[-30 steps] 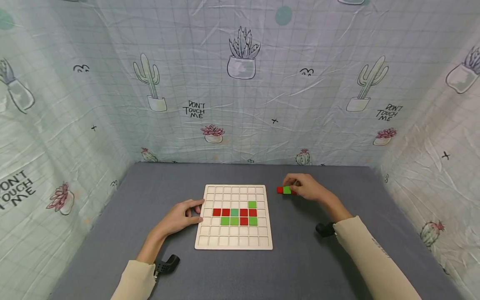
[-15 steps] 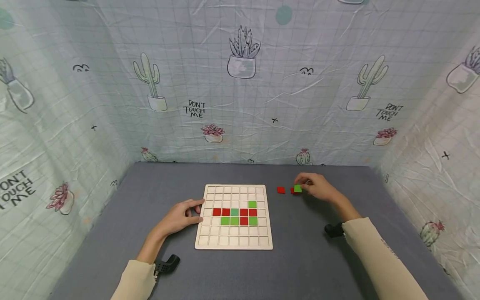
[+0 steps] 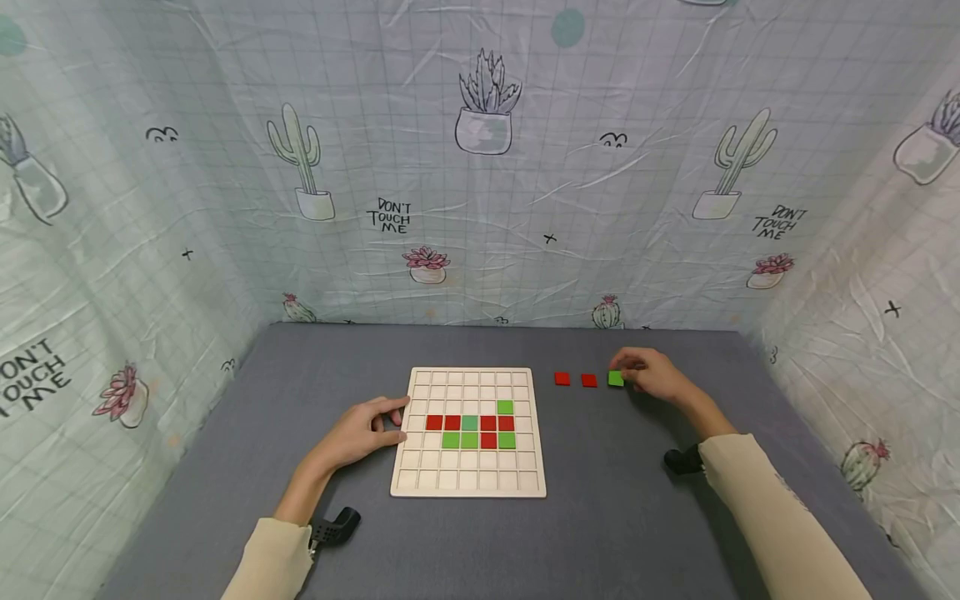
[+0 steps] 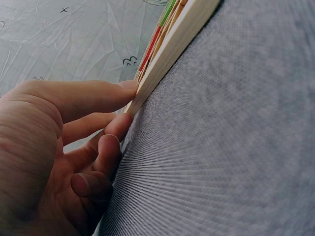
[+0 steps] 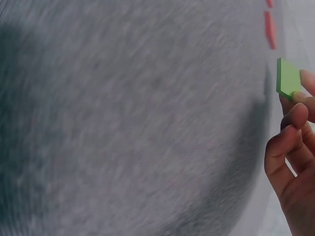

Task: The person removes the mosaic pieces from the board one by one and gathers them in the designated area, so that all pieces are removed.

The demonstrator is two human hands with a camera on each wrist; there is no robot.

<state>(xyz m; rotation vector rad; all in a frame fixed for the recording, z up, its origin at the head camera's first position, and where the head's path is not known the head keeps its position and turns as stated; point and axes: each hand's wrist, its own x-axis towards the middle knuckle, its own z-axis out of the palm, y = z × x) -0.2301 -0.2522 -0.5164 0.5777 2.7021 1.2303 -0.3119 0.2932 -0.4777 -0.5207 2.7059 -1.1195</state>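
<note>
My right hand [image 3: 656,377] pinches a green square tile [image 3: 615,379] between thumb and fingertips, at the right end of a short row. Two red square tiles, one nearer the board [image 3: 562,378] and one in the middle [image 3: 588,381], lie to its left on the table. In the right wrist view, the green tile [image 5: 289,78] tilts in the fingers. My left hand [image 3: 360,433] touches the left edge of a pale wooden grid board [image 3: 468,481], thumb and index finger spread apart along that edge. Red and green tiles, one of them a bluish green [image 3: 469,423], fill several middle cells of the board.
Dark grey cloth [image 3: 480,550] covers the table around the board. A pale curtain [image 3: 480,192] printed with cacti stands behind the table and at both sides. Each wrist carries a black device, such as the left one [image 3: 336,527].
My right hand has carried the green tile rightward, from between the two red tiles to beyond the right one. The left hand and the board have stayed in place.
</note>
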